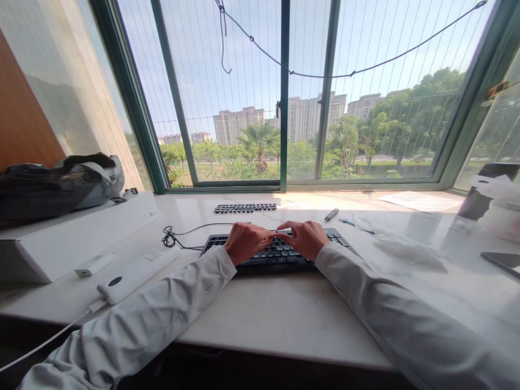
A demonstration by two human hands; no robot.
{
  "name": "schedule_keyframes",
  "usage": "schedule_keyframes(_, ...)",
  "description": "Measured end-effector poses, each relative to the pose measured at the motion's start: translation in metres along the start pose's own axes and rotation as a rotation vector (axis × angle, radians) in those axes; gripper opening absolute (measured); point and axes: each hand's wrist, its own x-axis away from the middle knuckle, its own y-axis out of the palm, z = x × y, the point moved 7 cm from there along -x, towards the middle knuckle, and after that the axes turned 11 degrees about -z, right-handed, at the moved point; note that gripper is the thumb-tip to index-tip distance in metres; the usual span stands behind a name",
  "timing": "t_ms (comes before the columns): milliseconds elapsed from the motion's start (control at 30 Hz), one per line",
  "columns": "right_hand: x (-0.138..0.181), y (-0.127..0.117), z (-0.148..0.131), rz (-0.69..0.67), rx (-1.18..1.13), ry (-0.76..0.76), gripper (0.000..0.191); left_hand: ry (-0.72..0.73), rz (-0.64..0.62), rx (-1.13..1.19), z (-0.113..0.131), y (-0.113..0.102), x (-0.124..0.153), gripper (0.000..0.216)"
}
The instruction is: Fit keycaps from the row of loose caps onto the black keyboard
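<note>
A black keyboard [280, 260] lies in front of me on the pale marble-patterned counter, its cable running off to the left. Over its upper middle, my left hand [248, 241] is closed, with its fingertips pinched together and pointing right. My right hand [306, 238] meets it from the other side, thumb and index finger curled in towards the left fingertips. A tiny dark spot shows where the fingers meet, too small to name. Behind the keyboard, several loose black keycaps [245, 208] stand in neat rows. Both hands hide part of the keys.
Left are a coiled cable [169, 236], a white power strip [136, 276], and a long white box [81, 233] bearing a dark bag [60, 184]. Right are a small grey stick [331, 215], a blue pen-like tool [356, 225], clear plastic wrap [406, 253] and paper [420, 201]. A window [283, 108] stands behind.
</note>
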Motion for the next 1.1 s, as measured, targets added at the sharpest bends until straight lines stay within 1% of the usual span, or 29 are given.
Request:
schedule_keyframes(167,-0.001,0.000,-0.004,0.034,-0.123,-0.009,0.041,-0.030,0.039,0.102,-0.006,-0.005,0.008,0.018)
schedule_keyframes(300,-0.001,0.001,-0.004,0.056,-0.262,-0.035,0.045,-0.012,0.100,0.149,-0.008,-0.012,0.011,0.017)
schedule_keyframes(433,-0.002,0.007,-0.004,0.012,-0.473,-0.071,0.049,-0.010,0.157,0.172,-0.008,-0.017,0.012,0.018)
schedule_keyframes(567,-0.004,0.012,-0.004,-0.045,-0.592,-0.072,0.052,-0.028,0.187,0.198,-0.010,-0.019,0.012,0.020)
schedule_keyframes(733,-0.005,0.010,-0.002,-0.025,-0.641,-0.064,0.051,-0.044,0.182,0.202,-0.014,-0.019,0.012,0.024)
schedule_keyframes(867,-0.005,0.010,0.001,0.006,-0.662,-0.047,0.050,-0.067,0.168,0.207,-0.020,-0.014,0.013,0.032)
schedule_keyframes(967,-0.005,0.008,-0.001,0.018,-0.655,-0.069,0.051,-0.074,0.152,0.218,-0.021,-0.010,0.014,0.029)
schedule_keyframes(1100,-0.004,0.007,-0.004,0.009,-0.622,-0.100,0.054,-0.081,0.145,0.216,-0.020,-0.012,0.014,0.026)
